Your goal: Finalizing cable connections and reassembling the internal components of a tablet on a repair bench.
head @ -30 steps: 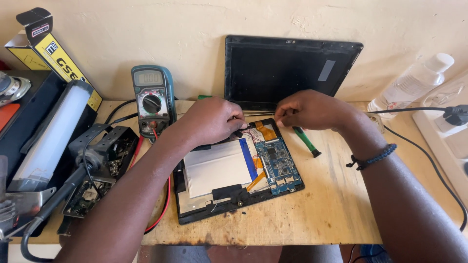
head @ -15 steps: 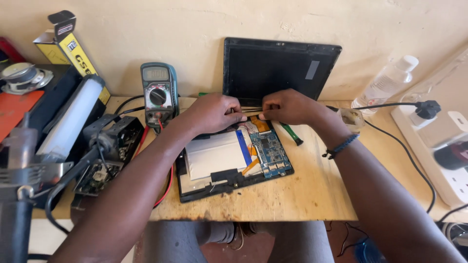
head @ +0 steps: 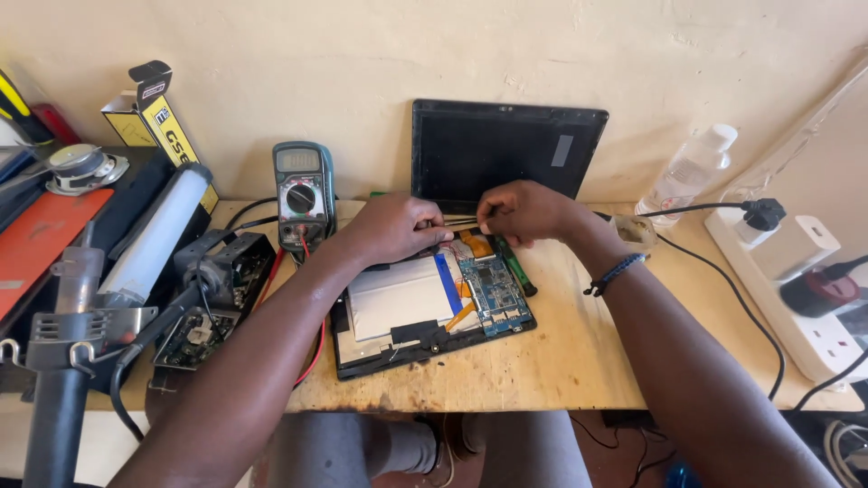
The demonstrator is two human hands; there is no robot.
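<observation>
opened tablet shell (head: 398,361) lies at table centre, holding a silver battery (head: 398,298) and blue circuit board (head: 493,294). left hand (head: 393,226) and right hand (head: 524,212) pinch thin wires (head: 459,220) at its 12 o'clock edge. bare table (head: 579,361) lies at 3 o'clock.

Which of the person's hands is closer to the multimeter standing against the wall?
Left. The left hand rests on the top edge of the opened tablet, just right of the multimeter. The right hand is farther right, beyond the left hand, in front of the detached screen.
</observation>
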